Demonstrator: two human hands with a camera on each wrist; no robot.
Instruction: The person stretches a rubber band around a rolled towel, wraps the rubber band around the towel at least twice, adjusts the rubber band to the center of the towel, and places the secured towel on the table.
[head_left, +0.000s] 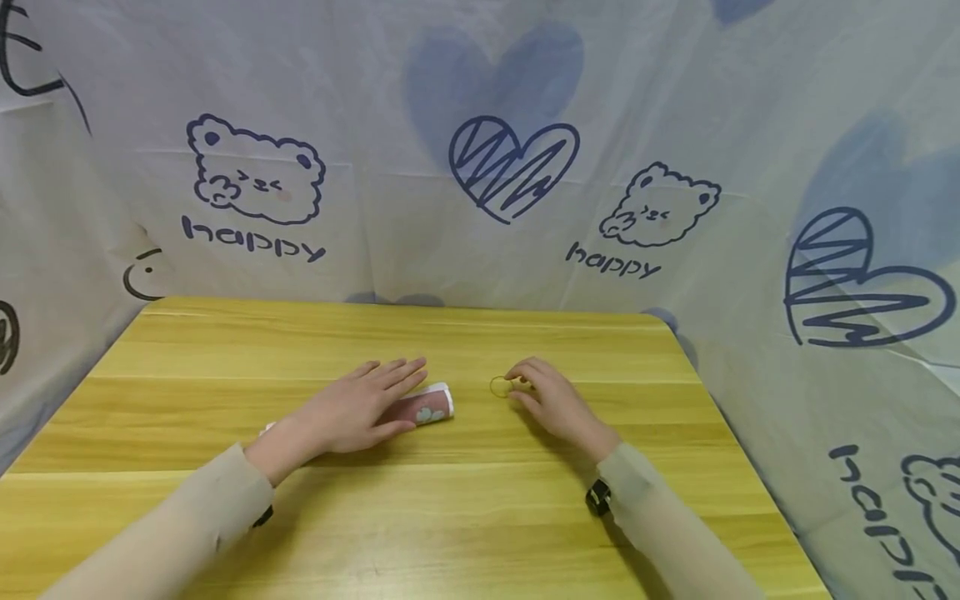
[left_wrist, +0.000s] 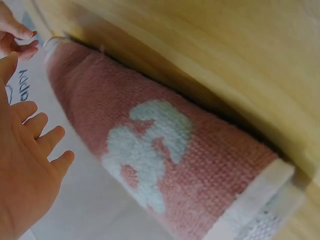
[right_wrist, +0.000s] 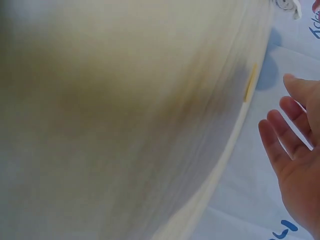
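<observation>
A rolled pink towel [head_left: 431, 408] with a pale fluffy pattern and white edges lies on the table. My left hand [head_left: 356, 410] is over the roll, fingers extended, hiding much of it in the head view. The left wrist view shows the towel [left_wrist: 145, 135] along its length, with the left hand [left_wrist: 30, 165] beside it. To the right, a thin yellow rubber band [head_left: 492, 387] lies on the wood. The thumb and fingers of my right hand [head_left: 558, 404] are spread at its edge. In the right wrist view, that hand [right_wrist: 300, 160] appears apart from the band [right_wrist: 250, 82].
The wooden table [head_left: 465, 533] has its far edge against a pale hanging cloth [head_left: 390, 100] printed with bears, hearts and lettering. More of this cloth hangs along the left and right sides.
</observation>
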